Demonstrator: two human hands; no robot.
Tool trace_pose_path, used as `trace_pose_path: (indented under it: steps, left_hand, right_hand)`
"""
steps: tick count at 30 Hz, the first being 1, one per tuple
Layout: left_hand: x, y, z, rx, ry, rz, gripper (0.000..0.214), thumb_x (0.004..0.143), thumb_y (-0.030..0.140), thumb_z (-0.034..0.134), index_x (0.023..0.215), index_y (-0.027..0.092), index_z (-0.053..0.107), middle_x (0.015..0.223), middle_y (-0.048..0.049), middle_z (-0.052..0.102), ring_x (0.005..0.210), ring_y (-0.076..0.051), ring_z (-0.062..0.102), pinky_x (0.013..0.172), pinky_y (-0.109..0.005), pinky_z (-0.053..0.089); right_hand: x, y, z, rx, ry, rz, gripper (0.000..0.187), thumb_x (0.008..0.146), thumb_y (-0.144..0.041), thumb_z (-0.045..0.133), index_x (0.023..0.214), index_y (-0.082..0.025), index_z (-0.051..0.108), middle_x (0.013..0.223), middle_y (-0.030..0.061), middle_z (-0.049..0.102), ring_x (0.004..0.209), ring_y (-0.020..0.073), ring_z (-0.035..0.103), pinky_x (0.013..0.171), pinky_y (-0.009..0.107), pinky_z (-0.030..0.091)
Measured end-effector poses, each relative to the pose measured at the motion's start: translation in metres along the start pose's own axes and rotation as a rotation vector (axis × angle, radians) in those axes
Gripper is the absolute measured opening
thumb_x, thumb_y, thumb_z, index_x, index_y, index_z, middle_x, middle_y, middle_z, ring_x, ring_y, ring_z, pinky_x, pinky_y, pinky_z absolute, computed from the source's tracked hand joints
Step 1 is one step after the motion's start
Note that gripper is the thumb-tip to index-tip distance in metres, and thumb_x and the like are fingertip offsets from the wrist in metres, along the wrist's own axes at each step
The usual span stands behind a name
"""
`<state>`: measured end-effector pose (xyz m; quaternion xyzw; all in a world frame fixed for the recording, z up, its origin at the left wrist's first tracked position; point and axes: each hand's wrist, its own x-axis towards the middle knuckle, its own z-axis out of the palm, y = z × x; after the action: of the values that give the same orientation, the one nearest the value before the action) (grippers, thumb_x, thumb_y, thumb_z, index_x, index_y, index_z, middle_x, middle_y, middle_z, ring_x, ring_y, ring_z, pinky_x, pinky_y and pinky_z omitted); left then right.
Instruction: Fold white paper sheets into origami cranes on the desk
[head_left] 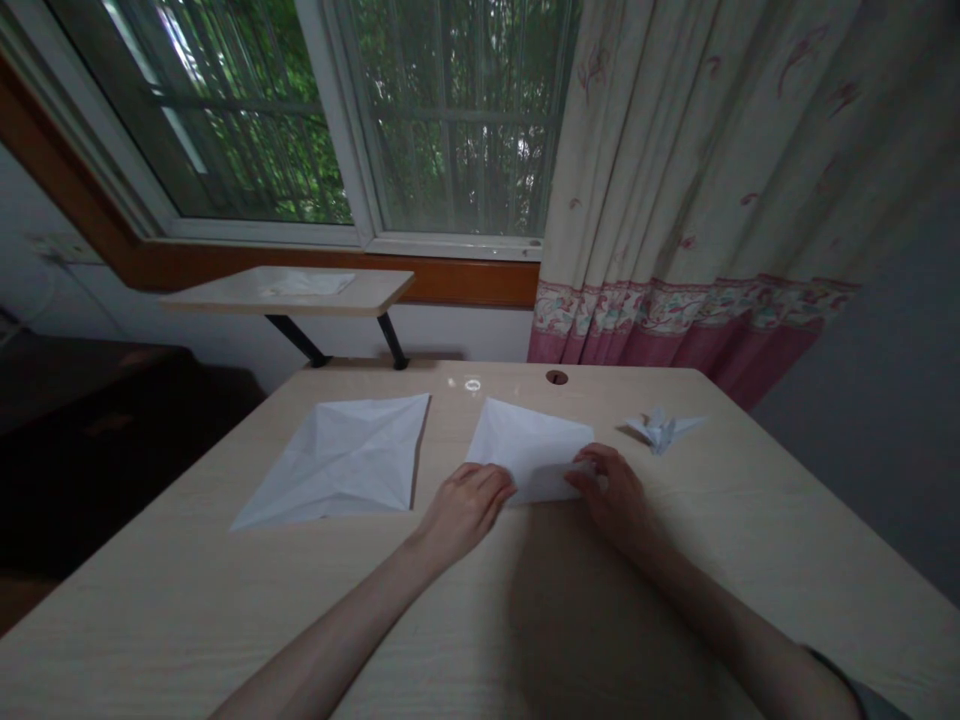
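Where the smaller white sheet (536,450) lies on the desk (375,640), both hands are busy along its near part. The left hand (466,502) rests at the near left, fingers drawn together on the paper; from where I stand I can't tell whether the thumb pinches beneath. The right hand (611,490) curls over the near right end, thumb and fingertips almost meeting, apparently nipping the paper between them. To do this neatly, I'd have the left fingers pin the sheet lightly while the right ones match edge to edge, and only then press a crease, evenly along its length; haste would likely skew it, and paper this thin probably wrinkles easily. Left of the left hand, a larger creased sheet (367,460) lies spread out. Beyond the right hand, apart from it, sits a folded paper bird (660,430). At the far left, more white paper (315,284) lies on a raised shelf (217,295) before the window (450,170).
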<state>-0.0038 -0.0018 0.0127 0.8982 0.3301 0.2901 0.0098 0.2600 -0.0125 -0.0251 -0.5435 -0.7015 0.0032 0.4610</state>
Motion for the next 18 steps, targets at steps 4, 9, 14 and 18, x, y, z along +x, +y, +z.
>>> trace_pose_path:
  steps: [4,9,14,18]
  left_hand:
    - [-0.001,0.004,-0.002,-0.054,0.003,-0.002,0.024,0.104,0.026,0.042,0.097,0.017,0.063,0.095,-0.0038,0.072,0.086,-0.019,0.065,0.082,-0.033,0.053]
    - [-0.002,0.008,0.001,-0.173,0.020,-0.039,0.028,0.104,0.028,0.042,0.095,0.018,0.067,0.093,-0.0033,0.074,0.089,-0.018,0.067,0.086,-0.033,0.052]
    - [-0.002,0.010,0.003,-0.246,0.045,-0.097,0.029,0.103,0.030,0.044,0.091,0.019,0.068,0.092,-0.0025,0.074,0.089,-0.017,0.067,0.086,-0.033,0.052]
    - [-0.001,0.009,0.001,-0.243,0.012,-0.087,0.025,0.103,0.029,0.045,0.092,0.019,0.066,0.095,-0.0020,0.074,0.090,-0.017,0.067,0.089,-0.034,0.050]
  right_hand:
    - [0.003,-0.007,-0.002,-0.013,0.030,-0.134,0.039,0.096,-0.040,0.057,0.132,-0.027,0.049,0.118,0.0113,0.065,0.109,0.0284,0.062,0.095,0.048,0.050]
    - [0.008,-0.021,-0.005,-0.146,0.062,-0.328,0.045,0.097,-0.032,0.056,0.139,-0.025,0.042,0.129,0.0128,0.059,0.122,0.0294,0.054,0.107,0.054,0.040]
    - [0.007,-0.028,-0.006,-0.231,0.019,-0.434,0.033,0.097,-0.023,0.056,0.129,-0.026,0.052,0.129,0.0105,0.061,0.121,0.0269,0.054,0.110,0.053,0.035]
    - [0.005,-0.028,-0.007,-0.262,-0.060,-0.453,0.027,0.097,-0.021,0.054,0.123,-0.028,0.058,0.134,0.0088,0.059,0.125,0.0270,0.051,0.111,0.053,0.031]
